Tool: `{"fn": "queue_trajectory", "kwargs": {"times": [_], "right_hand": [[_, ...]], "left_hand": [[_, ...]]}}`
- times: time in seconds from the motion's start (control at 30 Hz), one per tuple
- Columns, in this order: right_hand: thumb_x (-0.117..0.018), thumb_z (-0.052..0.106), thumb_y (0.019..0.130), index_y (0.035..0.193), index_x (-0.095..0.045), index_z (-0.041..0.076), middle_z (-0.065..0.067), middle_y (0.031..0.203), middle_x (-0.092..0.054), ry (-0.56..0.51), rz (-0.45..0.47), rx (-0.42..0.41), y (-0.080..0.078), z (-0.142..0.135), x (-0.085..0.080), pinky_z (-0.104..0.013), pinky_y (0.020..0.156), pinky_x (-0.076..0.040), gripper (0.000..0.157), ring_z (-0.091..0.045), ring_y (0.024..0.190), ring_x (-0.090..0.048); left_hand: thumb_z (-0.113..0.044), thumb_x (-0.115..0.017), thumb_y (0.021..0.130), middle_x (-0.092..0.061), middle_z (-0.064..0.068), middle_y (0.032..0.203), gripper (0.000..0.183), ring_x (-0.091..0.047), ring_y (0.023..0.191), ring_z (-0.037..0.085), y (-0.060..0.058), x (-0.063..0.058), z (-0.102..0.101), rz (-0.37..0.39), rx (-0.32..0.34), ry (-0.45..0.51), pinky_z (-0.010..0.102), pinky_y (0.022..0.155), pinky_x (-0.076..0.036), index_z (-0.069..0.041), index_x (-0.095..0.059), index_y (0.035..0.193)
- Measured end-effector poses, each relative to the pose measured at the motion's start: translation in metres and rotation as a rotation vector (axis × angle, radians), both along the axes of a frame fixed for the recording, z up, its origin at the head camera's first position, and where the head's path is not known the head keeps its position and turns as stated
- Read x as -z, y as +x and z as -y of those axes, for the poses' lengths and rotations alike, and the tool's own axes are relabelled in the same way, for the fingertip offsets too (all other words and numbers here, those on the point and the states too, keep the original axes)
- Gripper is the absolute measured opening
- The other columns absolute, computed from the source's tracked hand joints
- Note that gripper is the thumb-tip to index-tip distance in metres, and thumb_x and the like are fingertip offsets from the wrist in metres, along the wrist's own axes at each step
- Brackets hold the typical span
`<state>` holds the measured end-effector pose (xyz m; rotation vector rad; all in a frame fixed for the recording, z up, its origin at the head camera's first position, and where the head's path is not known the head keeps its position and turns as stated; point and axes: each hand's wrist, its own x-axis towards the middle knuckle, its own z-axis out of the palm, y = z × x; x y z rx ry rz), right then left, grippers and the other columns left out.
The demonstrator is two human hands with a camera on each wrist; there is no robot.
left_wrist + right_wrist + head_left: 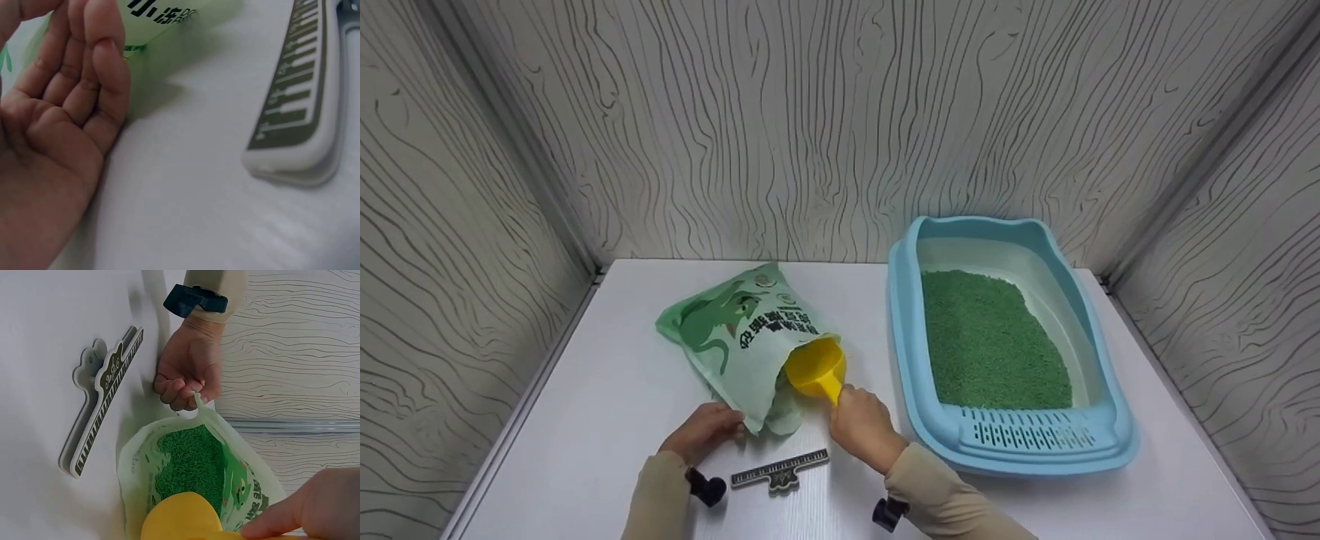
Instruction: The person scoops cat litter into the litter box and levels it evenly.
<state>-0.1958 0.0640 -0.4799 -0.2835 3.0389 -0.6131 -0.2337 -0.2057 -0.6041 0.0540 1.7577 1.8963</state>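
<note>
A pale green printed bag (757, 330) lies on the table with its mouth toward me, and green pellets (191, 464) show inside. My left hand (705, 433) pinches the corner of the bag's mouth between thumb and curled fingers, as the right wrist view shows. In my right hand (870, 427) is the handle of a yellow scoop (817, 367). The scoop's bowl sits at the bag's opening, partly under its upper edge. The right wrist view shows the scoop in front of the pellets, with what lies in the bowl out of sight.
A blue litter box (911, 360) stands at the right, with a layer of green pellets (997, 345) and a slotted front ledge. A long clip with a piano-key pattern (780, 471) lies on the table (607, 420) between my forearms. Patterned walls enclose the table.
</note>
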Motion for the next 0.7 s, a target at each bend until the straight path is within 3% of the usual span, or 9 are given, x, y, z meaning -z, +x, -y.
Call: {"fn": "queue_trajectory", "kwargs": {"times": [0.13,0.33,0.53,0.7], "right_hand": [[-0.056,0.012,0.085,0.091,-0.055,-0.003,-0.015,0.071,-0.060,0.017,-0.071,0.005,-0.004,0.010,0.016,-0.037,0.056,-0.050,0.016,-0.024,0.062,-0.060],[-0.057,0.018,0.087,0.109,-0.052,-0.005,-0.016,0.074,-0.062,-0.002,-0.041,0.065,-0.007,0.016,0.039,-0.038,0.059,-0.051,0.032,-0.023,0.063,-0.059],[-0.059,0.021,0.087,0.117,-0.052,-0.005,-0.016,0.075,-0.062,-0.041,-0.060,0.074,-0.013,0.009,0.045,-0.035,0.059,-0.050,0.040,-0.019,0.060,-0.055],[-0.060,0.023,0.087,0.116,-0.051,-0.001,-0.014,0.079,-0.064,-0.071,-0.093,0.053,-0.012,-0.007,0.064,-0.034,0.059,-0.050,0.039,-0.018,0.062,-0.056]], "left_hand": [[-0.012,-0.054,0.088,-0.063,-0.009,0.075,0.012,-0.059,0.075,0.006,0.002,-0.009,-0.001,0.008,0.006,-0.018,0.022,0.076,-0.050,-0.013,-0.064,0.082],[-0.015,-0.055,0.088,-0.063,-0.009,0.076,0.011,-0.059,0.077,0.007,0.009,-0.022,-0.004,0.012,0.036,-0.036,0.024,0.080,-0.049,-0.014,-0.066,0.085],[-0.015,-0.053,0.089,-0.064,-0.009,0.075,0.014,-0.060,0.076,0.007,0.005,-0.009,-0.001,-0.005,0.031,-0.054,0.023,0.078,-0.050,-0.014,-0.066,0.085],[-0.019,-0.056,0.088,-0.065,-0.009,0.077,0.011,-0.061,0.077,0.006,0.003,-0.002,0.002,-0.004,0.012,-0.060,0.022,0.078,-0.051,-0.013,-0.066,0.087]]}}
